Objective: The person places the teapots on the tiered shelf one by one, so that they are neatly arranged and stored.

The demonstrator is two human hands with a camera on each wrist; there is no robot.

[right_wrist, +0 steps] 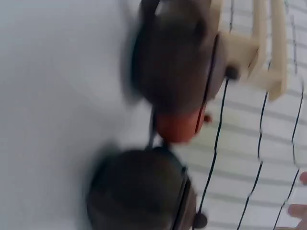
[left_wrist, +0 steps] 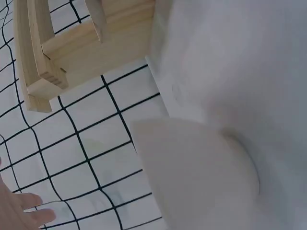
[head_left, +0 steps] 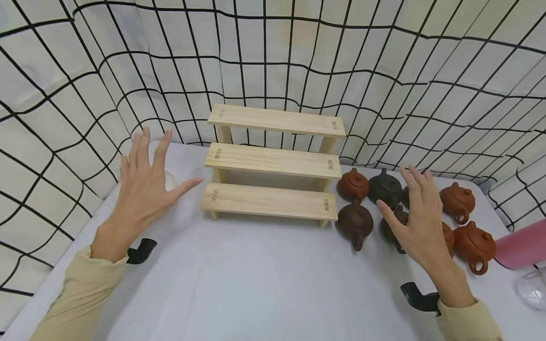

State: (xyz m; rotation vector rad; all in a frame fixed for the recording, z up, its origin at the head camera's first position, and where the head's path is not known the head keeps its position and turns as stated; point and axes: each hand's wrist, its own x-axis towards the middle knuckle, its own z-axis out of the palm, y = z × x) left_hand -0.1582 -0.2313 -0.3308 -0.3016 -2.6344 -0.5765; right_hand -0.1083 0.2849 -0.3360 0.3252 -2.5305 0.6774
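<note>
My left hand (head_left: pixel 142 182) is raised with fingers spread and holds nothing. Behind it is a white rounded vessel (head_left: pixel 169 181), mostly hidden in the head view; it fills the lower middle of the left wrist view (left_wrist: pixel 201 177). Over on the right, my right hand (head_left: pixel 420 220) hovers empty above a group of small clay teapots, covering some of them. Among these are a dark brown teapot (head_left: pixel 354 222), a black one (head_left: pixel 385 188) and reddish ones, such as the teapot (head_left: pixel 473 244) at the right. A three-tier wooden shelf (head_left: pixel 270 161) with bare boards stands between the hands.
A pink cylinder (head_left: pixel 522 244) lies at the right edge, with a clear transparent container (head_left: pixel 533 290) nearer me. Black wire grid panels (head_left: pixel 264 61) over white sheeting enclose the back and sides of the white-covered table (head_left: pixel 256 274).
</note>
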